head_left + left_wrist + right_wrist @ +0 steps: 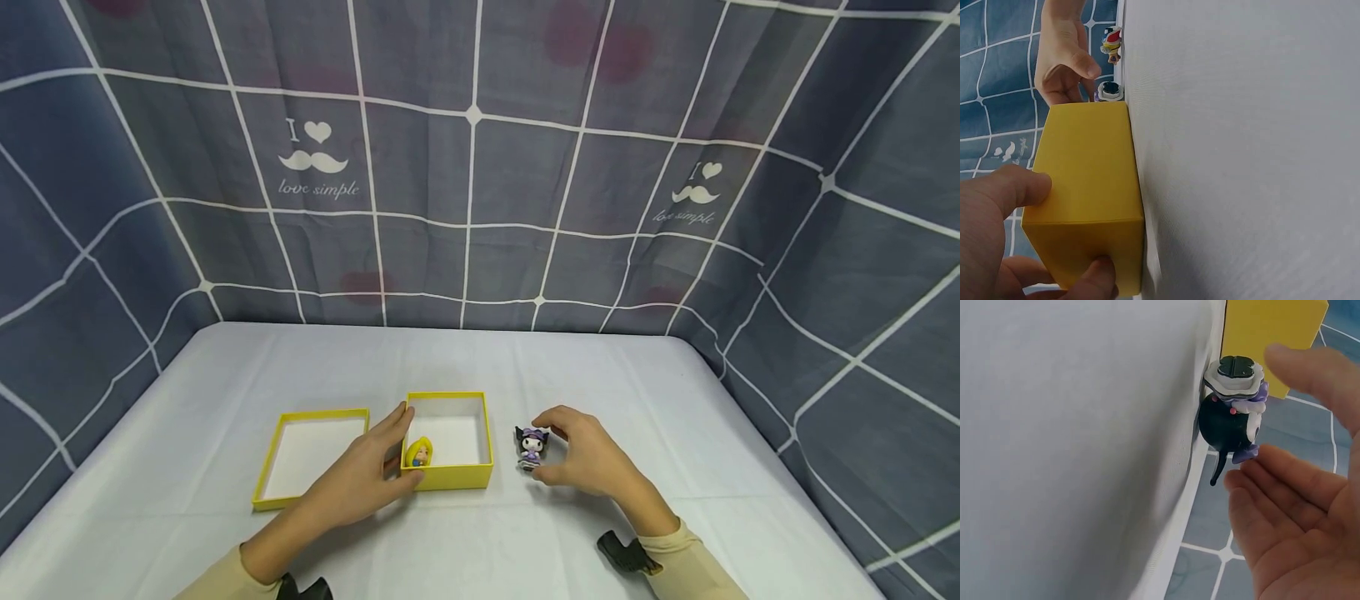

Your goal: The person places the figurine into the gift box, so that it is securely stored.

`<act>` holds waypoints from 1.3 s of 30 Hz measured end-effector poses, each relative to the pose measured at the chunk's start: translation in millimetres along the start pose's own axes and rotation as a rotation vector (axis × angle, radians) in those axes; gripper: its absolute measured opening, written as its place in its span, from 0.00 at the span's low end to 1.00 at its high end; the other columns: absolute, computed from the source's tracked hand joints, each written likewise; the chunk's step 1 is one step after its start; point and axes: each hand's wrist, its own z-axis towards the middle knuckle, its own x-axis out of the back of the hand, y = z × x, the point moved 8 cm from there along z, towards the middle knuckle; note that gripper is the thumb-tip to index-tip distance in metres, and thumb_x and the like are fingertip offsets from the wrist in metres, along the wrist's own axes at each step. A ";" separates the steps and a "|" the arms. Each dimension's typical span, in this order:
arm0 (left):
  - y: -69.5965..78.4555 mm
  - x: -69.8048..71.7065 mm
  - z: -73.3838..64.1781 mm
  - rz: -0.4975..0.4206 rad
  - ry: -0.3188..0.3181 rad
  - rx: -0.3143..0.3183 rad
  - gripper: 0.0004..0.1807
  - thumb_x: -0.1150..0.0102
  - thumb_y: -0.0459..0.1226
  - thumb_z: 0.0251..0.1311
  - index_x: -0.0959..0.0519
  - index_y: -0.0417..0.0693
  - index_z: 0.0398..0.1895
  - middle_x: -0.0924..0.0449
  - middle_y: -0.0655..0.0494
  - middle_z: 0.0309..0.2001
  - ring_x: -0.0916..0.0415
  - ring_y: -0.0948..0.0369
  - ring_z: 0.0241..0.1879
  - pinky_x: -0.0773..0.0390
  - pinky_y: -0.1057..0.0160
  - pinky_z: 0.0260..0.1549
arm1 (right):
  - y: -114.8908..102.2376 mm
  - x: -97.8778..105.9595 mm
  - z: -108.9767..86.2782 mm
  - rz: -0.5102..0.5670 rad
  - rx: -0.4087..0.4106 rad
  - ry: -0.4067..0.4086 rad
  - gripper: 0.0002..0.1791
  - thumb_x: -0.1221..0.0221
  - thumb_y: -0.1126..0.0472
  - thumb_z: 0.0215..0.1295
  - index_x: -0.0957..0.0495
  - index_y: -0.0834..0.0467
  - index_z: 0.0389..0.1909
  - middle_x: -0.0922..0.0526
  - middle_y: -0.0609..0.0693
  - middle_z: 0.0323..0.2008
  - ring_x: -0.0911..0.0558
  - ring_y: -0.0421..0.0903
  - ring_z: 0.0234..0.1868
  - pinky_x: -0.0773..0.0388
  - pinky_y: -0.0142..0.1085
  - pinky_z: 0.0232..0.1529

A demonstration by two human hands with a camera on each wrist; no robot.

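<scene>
My left hand [369,473] grips the yellow open box [457,477] at its left end. In the left wrist view the thumb presses one yellow wall and a fingertip the adjoining one. Inside the box's left front corner is a small yellow-haired figurine [420,452]. To the right of the box, a black, white and purple figurine [532,447] lies on its back on the table. My right hand [588,454] reaches around this figurine with thumb and fingers spread apart. In the right wrist view its fingertips are right at the figurine's ear, while the thumb stands off from it.
A shallow yellow-edged lid [311,454] with a white inside lies left of the box, partly behind my left hand. The left wrist view also shows a red, yellow and blue figurine [1111,45] beyond. A checked curtain [420,167] surrounds the white-covered table [465,550].
</scene>
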 end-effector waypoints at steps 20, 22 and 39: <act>-0.8 -0.5 -0.3 -0.001 0.000 -0.005 0.48 0.34 0.49 0.58 0.45 0.35 0.74 0.52 0.42 0.75 0.49 0.48 0.71 0.35 0.52 0.62 | 9.2 -7.3 6.1 -0.039 -0.095 -0.041 0.27 0.23 0.58 0.36 0.17 0.51 0.44 0.18 0.38 0.42 0.18 0.45 0.47 0.22 0.42 0.50; -1.0 -0.8 -0.3 0.000 0.001 -0.006 0.48 0.34 0.49 0.58 0.45 0.35 0.74 0.52 0.41 0.75 0.49 0.48 0.71 0.34 0.52 0.62 | 8.3 -7.0 6.3 -0.034 -0.098 -0.039 0.27 0.23 0.58 0.36 0.17 0.51 0.44 0.18 0.38 0.42 0.19 0.45 0.46 0.22 0.43 0.50; -0.9 -1.1 -0.5 -0.001 -0.003 0.002 0.47 0.34 0.48 0.58 0.45 0.35 0.74 0.52 0.40 0.75 0.49 0.49 0.72 0.34 0.53 0.62 | -14.7 8.1 10.7 -0.009 0.002 0.025 0.27 0.24 0.58 0.36 0.18 0.51 0.44 0.19 0.37 0.42 0.18 0.42 0.48 0.22 0.40 0.52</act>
